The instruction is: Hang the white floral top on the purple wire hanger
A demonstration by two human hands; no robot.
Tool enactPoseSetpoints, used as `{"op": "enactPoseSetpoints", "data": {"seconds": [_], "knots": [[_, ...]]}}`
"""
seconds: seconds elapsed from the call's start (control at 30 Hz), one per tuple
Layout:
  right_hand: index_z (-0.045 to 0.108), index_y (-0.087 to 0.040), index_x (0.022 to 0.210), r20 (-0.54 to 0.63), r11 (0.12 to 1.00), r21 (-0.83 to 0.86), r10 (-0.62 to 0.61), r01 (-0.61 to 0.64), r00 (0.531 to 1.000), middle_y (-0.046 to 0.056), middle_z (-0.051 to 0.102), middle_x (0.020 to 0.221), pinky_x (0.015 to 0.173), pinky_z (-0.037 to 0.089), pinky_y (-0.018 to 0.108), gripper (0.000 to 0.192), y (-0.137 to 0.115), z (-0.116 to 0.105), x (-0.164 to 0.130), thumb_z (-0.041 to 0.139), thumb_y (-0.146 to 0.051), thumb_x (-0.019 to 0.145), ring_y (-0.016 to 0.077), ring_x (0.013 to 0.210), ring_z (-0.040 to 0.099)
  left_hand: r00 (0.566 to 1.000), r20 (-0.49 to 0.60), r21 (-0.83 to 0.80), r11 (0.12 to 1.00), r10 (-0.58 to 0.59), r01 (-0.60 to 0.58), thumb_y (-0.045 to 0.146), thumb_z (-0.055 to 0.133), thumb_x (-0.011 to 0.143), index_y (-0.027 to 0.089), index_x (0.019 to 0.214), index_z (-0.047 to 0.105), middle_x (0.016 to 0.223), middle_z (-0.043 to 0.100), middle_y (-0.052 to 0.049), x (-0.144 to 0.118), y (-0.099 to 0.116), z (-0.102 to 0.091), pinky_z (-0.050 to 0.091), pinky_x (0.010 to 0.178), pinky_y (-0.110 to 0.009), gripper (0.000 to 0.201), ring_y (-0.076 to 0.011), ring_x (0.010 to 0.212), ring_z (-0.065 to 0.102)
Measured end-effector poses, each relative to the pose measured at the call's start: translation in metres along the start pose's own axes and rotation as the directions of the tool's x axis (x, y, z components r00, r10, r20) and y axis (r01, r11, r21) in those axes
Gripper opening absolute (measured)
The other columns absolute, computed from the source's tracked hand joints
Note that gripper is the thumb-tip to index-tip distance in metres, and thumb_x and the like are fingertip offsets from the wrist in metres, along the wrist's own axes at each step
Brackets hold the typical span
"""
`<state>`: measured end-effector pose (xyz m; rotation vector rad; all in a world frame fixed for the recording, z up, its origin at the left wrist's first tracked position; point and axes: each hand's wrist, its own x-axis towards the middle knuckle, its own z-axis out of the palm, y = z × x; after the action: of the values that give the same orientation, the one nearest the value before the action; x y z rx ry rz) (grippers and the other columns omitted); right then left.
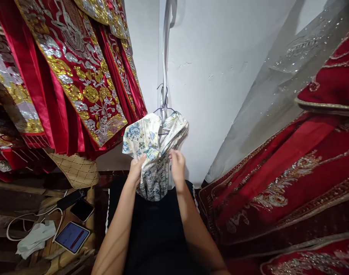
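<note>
A short-sleeved floral dress [147, 139], cream with blue flowers, hangs on a thin dark hanger [169, 109] against the wall. Its neckline gapes open at the front, and gathered fabric falls below. My left hand [136, 170] is closed on the cloth at the dress's left side, thumb on top. On the opposite side, my right hand [178, 165] pinches the dress near its front edge with curled fingertips. What exactly lies between those fingertips is partly hidden. A white strap [164, 57] runs down the wall to the hanger's hook.
Red costumes with gold and silver embroidery [91, 88] hang at the left. On the right are red beaded garments [277, 183] and a sheer sparkling cloth [257, 103]. A wooden stool [52, 263] at lower left bears a lit phone [72, 237], a dark phone [82, 210], a white cable and tissue [37, 238].
</note>
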<state>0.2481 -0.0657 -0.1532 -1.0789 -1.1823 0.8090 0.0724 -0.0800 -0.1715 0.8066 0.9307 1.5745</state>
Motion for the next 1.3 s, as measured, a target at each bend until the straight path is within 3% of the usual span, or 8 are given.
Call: {"op": "enactPoseSetpoints", "data": {"seconds": [0.17, 0.3, 0.43, 0.53, 0.6, 0.7, 0.93, 1.3], "knots": [[0.059, -0.020, 0.065, 0.322, 0.982, -0.027, 0.184, -0.185, 0.929, 0.002, 0.062, 0.058, 0.058, 0.044, 0.028, 0.036, 0.037, 0.025, -0.015, 0.054, -0.049, 0.086, 0.0157, 0.055, 0.055, 0.996, 0.094, -0.050, 0.999, -0.001, 0.006, 0.042, 0.087, 0.071, 0.011, 0.114, 0.072, 0.101, 0.077, -0.014, -0.011, 0.012, -0.002, 0.058, 0.090, -0.041, 0.055, -0.0297, 0.095, 0.074], [0.060, -0.019, 0.063, 0.364, 0.975, -0.023, 0.213, -0.219, 0.907, 0.002, 0.064, 0.062, 0.057, 0.041, 0.026, 0.028, 0.037, 0.019, -0.010, 0.058, -0.040, 0.081, 0.0135, 0.057, 0.054, 0.977, -0.120, 0.067, 0.984, 0.175, -0.168, 0.042, 0.080, 0.077, 0.013, 0.109, 0.071, 0.106, 0.074, -0.013, -0.004, 0.007, -0.012, 0.055, 0.092, -0.041, 0.045, -0.0280, 0.100, 0.071], [0.058, -0.019, 0.057, 0.365, 0.970, -0.035, 0.238, -0.242, 0.900, 0.001, 0.060, 0.057, 0.056, 0.039, 0.026, 0.027, 0.038, 0.007, -0.016, 0.059, -0.034, 0.079, 0.0125, 0.055, 0.052, 0.761, -0.364, 0.442, 0.819, 0.537, -0.367, 0.033, 0.076, 0.079, 0.019, 0.124, 0.061, 0.130, 0.060, -0.013, -0.010, -0.022, -0.014, 0.042, 0.110, -0.046, 0.049, -0.0303, 0.127, 0.054], [0.056, -0.019, 0.056, 0.376, 0.965, -0.032, 0.251, -0.259, 0.892, 0.001, 0.058, 0.054, 0.054, 0.037, 0.026, 0.027, 0.042, 0.007, -0.023, 0.058, -0.033, 0.079, 0.0120, 0.052, 0.050, 0.631, -0.160, 0.699, 0.539, 0.759, -0.471, 0.024, 0.071, 0.082, 0.021, 0.133, 0.053, 0.139, 0.050, -0.016, -0.025, -0.053, -0.008, 0.030, 0.117, -0.050, 0.054, -0.0311, 0.136, 0.043], [0.056, -0.019, 0.057, 0.389, 0.965, -0.023, 0.249, -0.262, 0.887, 0.000, 0.057, 0.054, 0.055, 0.037, 0.026, 0.027, 0.044, 0.010, -0.026, 0.058, -0.033, 0.080, 0.0118, 0.052, 0.049, 0.688, 0.090, 0.696, 0.448, 0.721, -0.561, 0.020, 0.065, 0.085, 0.020, 0.128, 0.055, 0.131, 0.056, -0.015, -0.034, -0.071, -0.002, 0.036, 0.113, -0.050, 0.044, -0.0303, 0.129, 0.049], [0.055, -0.019, 0.058, 0.400, 0.968, -0.014, 0.236, -0.251, 0.886, 0.000, 0.056, 0.056, 0.056, 0.038, 0.026, 0.030, 0.045, 0.013, -0.026, 0.060, -0.037, 0.082, 0.0118, 0.053, 0.049, 0.768, 0.265, 0.609, 0.516, 0.583, -0.602, 0.019, 0.058, 0.091, 0.020, 0.119, 0.059, 0.114, 0.064, -0.012, -0.037, -0.085, 0.004, 0.048, 0.098, -0.041, 0.028, -0.0261, 0.111, 0.061], [0.057, -0.020, 0.076, 0.465, 0.985, -0.008, 0.157, -0.173, 0.871, -0.002, 0.055, 0.064, 0.057, 0.040, 0.026, 0.036, 0.044, 0.005, -0.028, 0.063, -0.054, 0.086, 0.0126, 0.059, 0.050, 0.797, 0.258, 0.592, 0.562, 0.547, -0.578, 0.026, 0.054, 0.098, 0.020, 0.100, 0.066, 0.092, 0.068, -0.006, -0.031, -0.075, 0.005, 0.050, 0.080, -0.033, 0.014, -0.0205, 0.086, 0.065], [0.063, -0.020, 0.085, 0.400, 0.998, -0.031, -0.033, 0.049, 0.916, 0.004, 0.065, 0.076, 0.062, 0.045, 0.029, 0.027, 0.044, -0.005, -0.035, 0.063, -0.047, 0.088, 0.0175, 0.070, 0.059, 0.802, 0.278, 0.590, 0.565, 0.528, -0.577, 0.030, 0.054, 0.099, 0.020, 0.102, 0.071, 0.095, 0.068, -0.008, -0.036, -0.068, 0.003, 0.050, 0.083, -0.034, 0.020, -0.0214, 0.091, 0.065]]}}
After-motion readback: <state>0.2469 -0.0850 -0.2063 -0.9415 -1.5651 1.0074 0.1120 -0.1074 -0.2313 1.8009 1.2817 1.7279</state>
